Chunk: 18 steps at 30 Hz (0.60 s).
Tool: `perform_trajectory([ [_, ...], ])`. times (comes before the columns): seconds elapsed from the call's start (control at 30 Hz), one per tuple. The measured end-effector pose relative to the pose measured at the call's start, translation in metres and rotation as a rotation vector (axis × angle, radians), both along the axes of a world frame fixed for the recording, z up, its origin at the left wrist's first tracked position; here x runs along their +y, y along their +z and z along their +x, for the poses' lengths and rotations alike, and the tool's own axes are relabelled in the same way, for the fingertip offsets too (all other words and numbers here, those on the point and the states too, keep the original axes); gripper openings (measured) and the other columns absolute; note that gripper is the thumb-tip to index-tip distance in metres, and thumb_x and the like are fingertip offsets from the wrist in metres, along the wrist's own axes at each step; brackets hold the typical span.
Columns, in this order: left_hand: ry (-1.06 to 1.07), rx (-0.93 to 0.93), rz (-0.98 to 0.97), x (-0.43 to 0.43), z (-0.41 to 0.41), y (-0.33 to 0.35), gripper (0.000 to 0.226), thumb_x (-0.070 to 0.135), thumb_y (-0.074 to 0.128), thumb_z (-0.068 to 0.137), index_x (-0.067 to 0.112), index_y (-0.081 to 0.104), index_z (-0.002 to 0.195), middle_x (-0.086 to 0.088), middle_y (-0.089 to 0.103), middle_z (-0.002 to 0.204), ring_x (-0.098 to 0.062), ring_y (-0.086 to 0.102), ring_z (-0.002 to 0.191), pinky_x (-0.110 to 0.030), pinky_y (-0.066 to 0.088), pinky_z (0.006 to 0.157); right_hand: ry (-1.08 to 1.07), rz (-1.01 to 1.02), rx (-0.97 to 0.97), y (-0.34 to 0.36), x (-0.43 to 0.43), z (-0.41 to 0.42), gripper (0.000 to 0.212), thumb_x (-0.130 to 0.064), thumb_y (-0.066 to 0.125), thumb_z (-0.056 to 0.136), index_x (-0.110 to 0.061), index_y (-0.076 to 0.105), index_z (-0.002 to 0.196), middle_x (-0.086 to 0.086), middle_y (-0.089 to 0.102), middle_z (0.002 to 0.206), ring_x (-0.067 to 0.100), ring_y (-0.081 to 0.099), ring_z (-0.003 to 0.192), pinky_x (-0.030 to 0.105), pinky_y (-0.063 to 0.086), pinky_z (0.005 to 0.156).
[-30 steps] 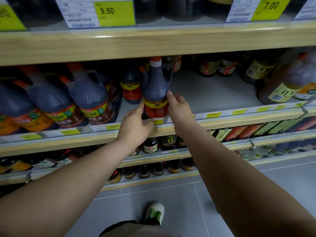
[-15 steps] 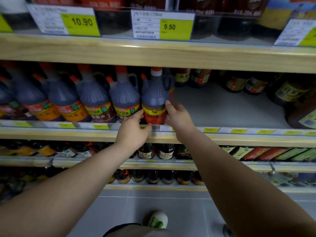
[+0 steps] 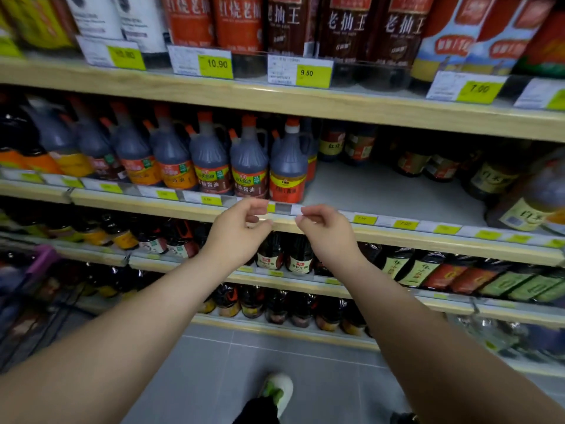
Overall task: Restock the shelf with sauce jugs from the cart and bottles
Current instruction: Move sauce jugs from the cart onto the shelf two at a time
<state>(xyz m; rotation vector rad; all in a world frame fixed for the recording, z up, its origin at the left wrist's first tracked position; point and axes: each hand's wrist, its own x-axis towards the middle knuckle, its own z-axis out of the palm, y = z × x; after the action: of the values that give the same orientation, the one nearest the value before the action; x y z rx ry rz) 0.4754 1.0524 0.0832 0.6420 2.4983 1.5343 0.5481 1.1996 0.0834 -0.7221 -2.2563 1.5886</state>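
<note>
A row of dark sauce jugs (image 3: 171,157) fills the left of the middle shelf (image 3: 382,191). The red-labelled jug (image 3: 287,169) stands upright at the row's right end. Below it, at the price rail (image 3: 403,224), the left hand (image 3: 238,231) and right hand (image 3: 327,231) hover released, fingers loosely curled, grasping nothing. Bottles (image 3: 495,179) stand farther right.

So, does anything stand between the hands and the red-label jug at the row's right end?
Nothing visible does. The left hand and right hand hover empty before the shelf edge, just below the jug, with open air between.
</note>
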Motion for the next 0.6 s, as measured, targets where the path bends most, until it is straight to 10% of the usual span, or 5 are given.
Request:
perform_trajectory([
  [0.2, 0.09, -0.01, 0.019, -0.062, 0.051, 0.023, 0.026, 0.019, 0.067, 0.087, 0.027, 0.06, 0.11, 0.011, 0.065, 0.101, 0.001, 0.058, 0.092, -0.013, 0.043, 0.081, 0.153, 0.01, 0.087, 0.026, -0.047, 0.035, 0.01, -0.021, 0.064, 0.09, -0.02, 0.063, 0.1, -0.001, 0.064, 0.095, 0.01, 0.06, 0.086, 0.013, 0.045, 0.069],
  [0.6, 0.416, -0.013, 0.085, -0.287, 0.098, 0.051, 0.022, 0.016, 0.066, 0.087, 0.019, 0.063, 0.109, 0.005, 0.067, 0.098, -0.005, 0.062, 0.09, -0.02, 0.049, 0.085, 0.586, 0.009, 0.122, 0.063, -0.258, 0.023, 0.011, -0.019, 0.065, 0.089, -0.03, 0.063, 0.086, -0.002, 0.066, 0.084, 0.017, 0.064, 0.085, 0.03, 0.051, 0.076],
])
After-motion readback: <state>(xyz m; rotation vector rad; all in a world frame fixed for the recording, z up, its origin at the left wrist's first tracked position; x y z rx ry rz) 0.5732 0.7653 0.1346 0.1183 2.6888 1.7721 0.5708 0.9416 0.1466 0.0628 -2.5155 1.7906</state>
